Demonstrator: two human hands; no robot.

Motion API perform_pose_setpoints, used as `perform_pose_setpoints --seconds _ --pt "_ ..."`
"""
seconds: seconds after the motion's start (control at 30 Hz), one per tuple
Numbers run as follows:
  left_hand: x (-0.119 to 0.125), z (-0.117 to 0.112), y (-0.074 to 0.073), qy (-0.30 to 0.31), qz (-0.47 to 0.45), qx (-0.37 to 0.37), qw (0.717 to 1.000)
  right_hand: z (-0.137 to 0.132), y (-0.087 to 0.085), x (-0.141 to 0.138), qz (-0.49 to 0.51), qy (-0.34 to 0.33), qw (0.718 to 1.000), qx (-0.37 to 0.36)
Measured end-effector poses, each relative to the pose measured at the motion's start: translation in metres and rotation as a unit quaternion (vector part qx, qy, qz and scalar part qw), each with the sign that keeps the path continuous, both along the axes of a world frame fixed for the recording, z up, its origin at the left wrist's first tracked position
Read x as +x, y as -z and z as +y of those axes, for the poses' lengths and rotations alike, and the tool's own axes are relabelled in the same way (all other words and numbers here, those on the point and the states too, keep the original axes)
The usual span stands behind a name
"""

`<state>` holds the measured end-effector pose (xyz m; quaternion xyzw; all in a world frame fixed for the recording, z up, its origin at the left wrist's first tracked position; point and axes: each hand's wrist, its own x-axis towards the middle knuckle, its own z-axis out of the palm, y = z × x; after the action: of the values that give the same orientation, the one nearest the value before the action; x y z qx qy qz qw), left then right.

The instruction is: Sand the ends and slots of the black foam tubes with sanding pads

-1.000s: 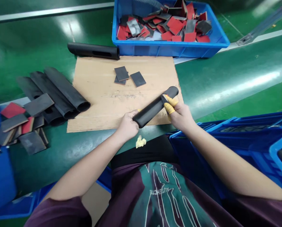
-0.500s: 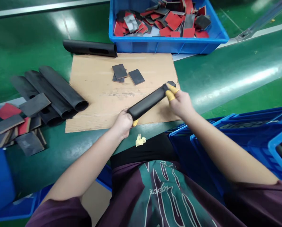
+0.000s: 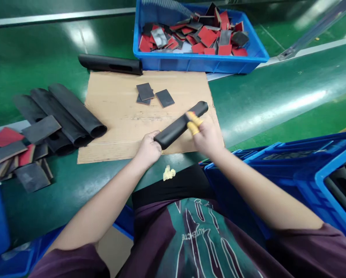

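Left hand (image 3: 146,150) closes round the near end of a matt black rubber tube (image 3: 180,125), held over a brown cardboard sheet (image 3: 117,131); right hand (image 3: 207,137), wearing yellow finger cots (image 3: 193,128), pinches its far end, a firm two-point hold that steadies it. A blue plastic crate (image 3: 190,65) at 12 o'clock holds loose flat red-and-black pads (image 3: 207,36).

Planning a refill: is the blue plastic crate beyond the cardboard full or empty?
Partly full: the crate holds loosely heaped flat red-and-black pads.
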<state>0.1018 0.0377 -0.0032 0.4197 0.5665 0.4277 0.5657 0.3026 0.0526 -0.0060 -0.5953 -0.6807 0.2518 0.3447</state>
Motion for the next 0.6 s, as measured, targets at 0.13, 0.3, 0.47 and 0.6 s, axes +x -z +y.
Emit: perform_pose_setpoints --seconds 0.13,0.3,0.47,0.6 --pt "-0.001 0.0 0.001 0.014 0.002 0.017 1.0 0.006 0.0 0.005 -0.008 -0.017 1.0 0.003" --pt "0.002 0.001 -0.007 0.002 -0.041 -0.007 0.999 0.043 0.006 0.031 0.011 0.077 0.997 -0.003" --pt "0.002 0.001 -0.008 -0.008 -0.039 -0.034 0.999 0.006 0.003 0.0 0.029 -0.051 0.998 -0.014" --pt "0.0 0.001 -0.007 0.016 -0.036 -0.012 0.999 0.037 0.007 0.026 0.031 0.002 1.0 -0.005"
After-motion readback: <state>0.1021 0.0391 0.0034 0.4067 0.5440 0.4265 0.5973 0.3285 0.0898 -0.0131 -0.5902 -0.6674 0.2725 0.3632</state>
